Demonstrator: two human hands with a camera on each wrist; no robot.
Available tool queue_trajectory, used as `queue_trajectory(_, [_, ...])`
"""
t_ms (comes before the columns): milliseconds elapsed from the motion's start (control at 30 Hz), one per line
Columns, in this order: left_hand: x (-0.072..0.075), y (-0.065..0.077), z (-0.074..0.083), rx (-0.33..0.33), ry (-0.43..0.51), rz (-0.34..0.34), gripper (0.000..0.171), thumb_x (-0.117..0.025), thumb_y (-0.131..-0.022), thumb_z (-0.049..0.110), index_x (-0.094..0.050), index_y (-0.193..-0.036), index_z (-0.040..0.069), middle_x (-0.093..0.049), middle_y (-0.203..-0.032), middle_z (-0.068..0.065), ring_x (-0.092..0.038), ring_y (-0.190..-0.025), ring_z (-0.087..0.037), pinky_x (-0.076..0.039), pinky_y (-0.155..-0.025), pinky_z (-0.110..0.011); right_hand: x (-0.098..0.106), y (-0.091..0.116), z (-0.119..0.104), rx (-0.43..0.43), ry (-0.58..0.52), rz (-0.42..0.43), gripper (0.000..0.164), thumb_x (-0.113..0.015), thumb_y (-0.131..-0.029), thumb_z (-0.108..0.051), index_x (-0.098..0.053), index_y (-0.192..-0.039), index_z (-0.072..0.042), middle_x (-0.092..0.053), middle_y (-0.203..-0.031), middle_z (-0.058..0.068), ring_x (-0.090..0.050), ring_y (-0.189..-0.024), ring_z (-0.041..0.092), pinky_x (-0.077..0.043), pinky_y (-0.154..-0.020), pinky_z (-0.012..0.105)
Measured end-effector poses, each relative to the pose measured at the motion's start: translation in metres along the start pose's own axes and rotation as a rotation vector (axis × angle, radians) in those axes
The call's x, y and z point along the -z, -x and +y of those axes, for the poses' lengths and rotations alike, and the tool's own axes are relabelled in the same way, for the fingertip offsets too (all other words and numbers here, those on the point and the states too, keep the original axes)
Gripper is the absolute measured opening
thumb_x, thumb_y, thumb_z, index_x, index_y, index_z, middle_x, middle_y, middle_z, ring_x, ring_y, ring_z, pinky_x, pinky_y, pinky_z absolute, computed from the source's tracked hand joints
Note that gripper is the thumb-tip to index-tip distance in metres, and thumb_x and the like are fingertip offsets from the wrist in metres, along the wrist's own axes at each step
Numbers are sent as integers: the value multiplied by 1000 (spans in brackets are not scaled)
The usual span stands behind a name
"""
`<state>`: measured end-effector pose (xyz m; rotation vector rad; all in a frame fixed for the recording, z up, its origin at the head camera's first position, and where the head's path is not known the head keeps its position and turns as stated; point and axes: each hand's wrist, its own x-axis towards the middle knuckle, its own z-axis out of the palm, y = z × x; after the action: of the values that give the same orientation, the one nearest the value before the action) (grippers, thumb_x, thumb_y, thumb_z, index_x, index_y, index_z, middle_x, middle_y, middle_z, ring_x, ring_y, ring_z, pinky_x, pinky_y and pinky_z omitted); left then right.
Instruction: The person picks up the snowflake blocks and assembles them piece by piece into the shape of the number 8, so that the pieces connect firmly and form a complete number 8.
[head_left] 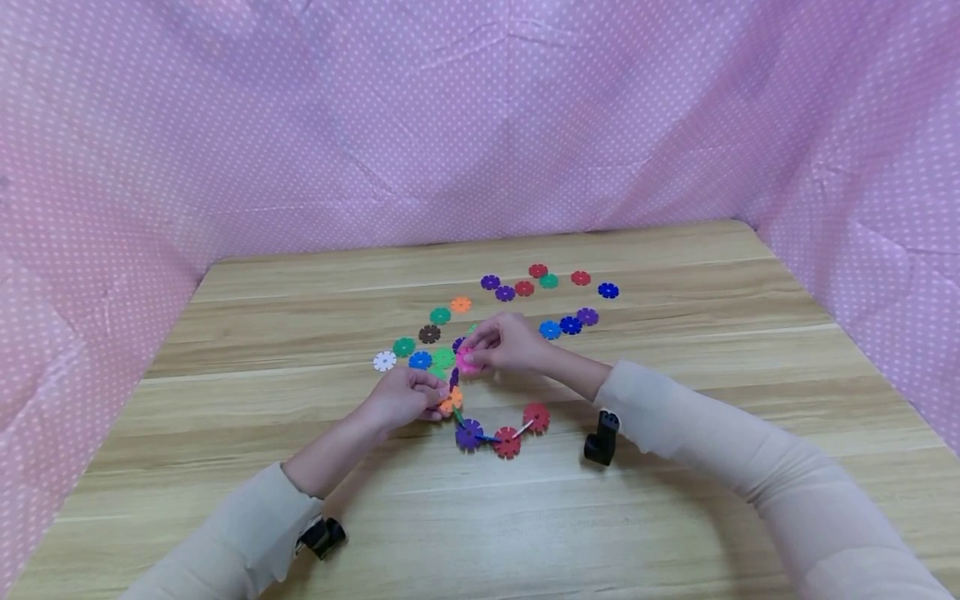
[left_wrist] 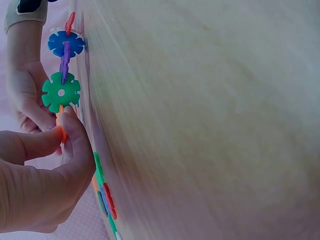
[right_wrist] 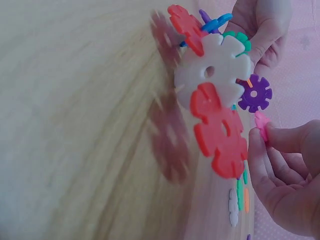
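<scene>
My left hand [head_left: 403,398] pinches an orange notched disc [head_left: 452,403] in a chain of flower-shaped plastic discs, slotted edge to edge. From it the chain runs toward me through a green disc [left_wrist: 52,92], a purple disc [head_left: 469,433], a blue disc [left_wrist: 75,45], a red disc [head_left: 507,445], a white disc [right_wrist: 232,65] and another red disc [head_left: 536,415]. On the orange disc's far side sits a purple disc [right_wrist: 263,95]. Between thumb and fingers, my right hand [head_left: 513,343] holds a pink disc [head_left: 467,363], its edge right at that purple one.
Loose discs lie flat on the wooden table [head_left: 675,317]: a white one [head_left: 385,361] and a brown one [head_left: 430,334] to the left, several reds, purples and blues behind and right. Pink dotted cloth [head_left: 480,150] hangs around the table. Each wrist carries a black camera [head_left: 602,439].
</scene>
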<state>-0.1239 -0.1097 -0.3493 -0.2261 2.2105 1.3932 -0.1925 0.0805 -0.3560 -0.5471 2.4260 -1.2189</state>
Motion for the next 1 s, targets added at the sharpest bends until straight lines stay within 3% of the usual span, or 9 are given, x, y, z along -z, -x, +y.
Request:
queue_trajectory(333, [-3, 0, -1, -9, 18, 59, 20, -60, -92, 3, -66, -110, -5, -73, -100, -17, -65, -68, -8, -60, -72, -24, 0, -3, 0, -70, -67, -43, 17, -73, -85, -13, -74, -102, -11, -76, -97, 7, -66, -74, 10, -50, -60, 18])
queue_trajectory(667, [-11, 1, 1, -1, 2, 155, 16, -63, -90, 1, -69, -104, -4, -73, -93, -16, -64, -63, -7, -58, -64, -21, -1, -2, 0, -122, -132, -53, 15, -73, -83, -8, -74, -98, -9, -76, -90, 8, -66, -69, 12, -55, -58, 21])
queue_trajectory(1000, [-22, -1, 3, 57, 16, 169, 15, -65, -89, 3, -72, -101, -2, -72, -91, -14, -63, -61, -8, -57, -60, -19, 0, -2, -4, -16, 76, -64, 12, -71, -84, -2, -76, -91, -9, -74, -82, 5, -61, -67, 10, -49, -57, 17])
